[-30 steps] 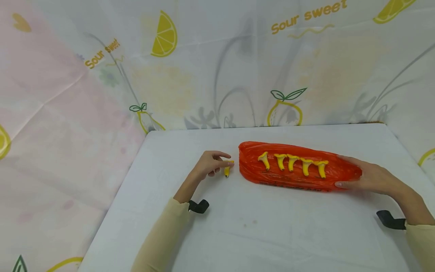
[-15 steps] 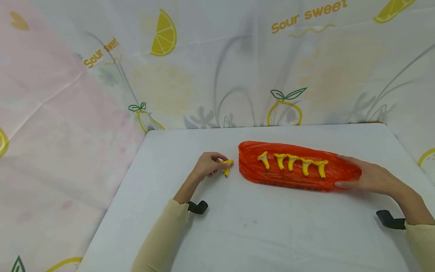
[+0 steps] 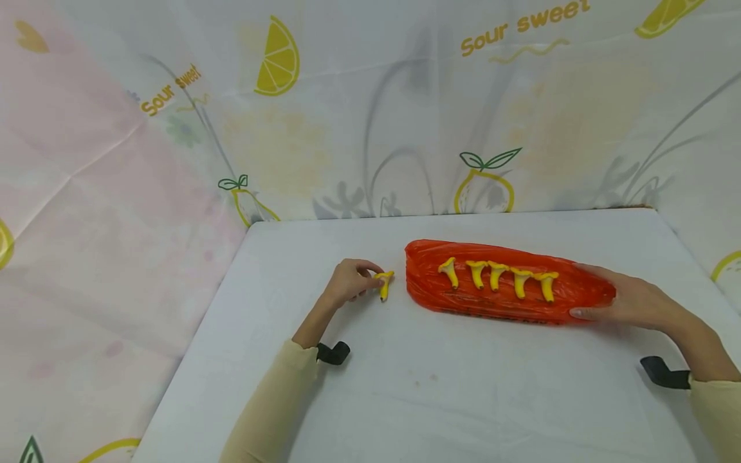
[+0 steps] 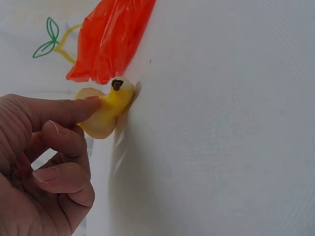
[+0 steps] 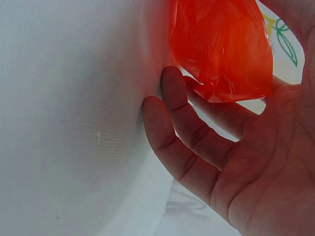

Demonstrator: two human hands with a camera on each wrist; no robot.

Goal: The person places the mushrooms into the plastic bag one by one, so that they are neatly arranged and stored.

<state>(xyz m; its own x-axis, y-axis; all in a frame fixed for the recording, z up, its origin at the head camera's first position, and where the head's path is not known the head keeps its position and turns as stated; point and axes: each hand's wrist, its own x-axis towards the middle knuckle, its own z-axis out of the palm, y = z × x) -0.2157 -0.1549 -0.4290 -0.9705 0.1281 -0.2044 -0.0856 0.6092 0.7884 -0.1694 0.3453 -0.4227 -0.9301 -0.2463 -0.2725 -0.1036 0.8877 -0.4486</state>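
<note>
Near the left end of a long red plastic bag [image 3: 428, 296], my left hand [image 3: 351, 281] pinches a yellow chanterelle mushroom [image 3: 384, 287] between thumb and forefinger. The left wrist view shows the dark-tipped stem of this mushroom [image 4: 118, 98] close to the table, cap towards the hand. Several similar mushrooms [image 3: 498, 275] lie in a row on top of the bag. My right hand [image 3: 639, 302] holds the bag's right end, thumb on the near side and fingers on the far side. In the right wrist view, the bag's tip [image 5: 226, 59] sits between thumb and fingers.
Everything lies on a white-covered table [image 3: 463, 399]. Behind it hangs a curtain [image 3: 370, 116] printed with lemons and lettering. A black mount [image 3: 334, 353] sticks out from my left wrist, and another mount [image 3: 664, 373] from the right.
My left thumb and forefinger have closed on the loose mushroom, and the hand has moved slightly left with it. The right hand, the bag and the row of mushrooms stay put.
</note>
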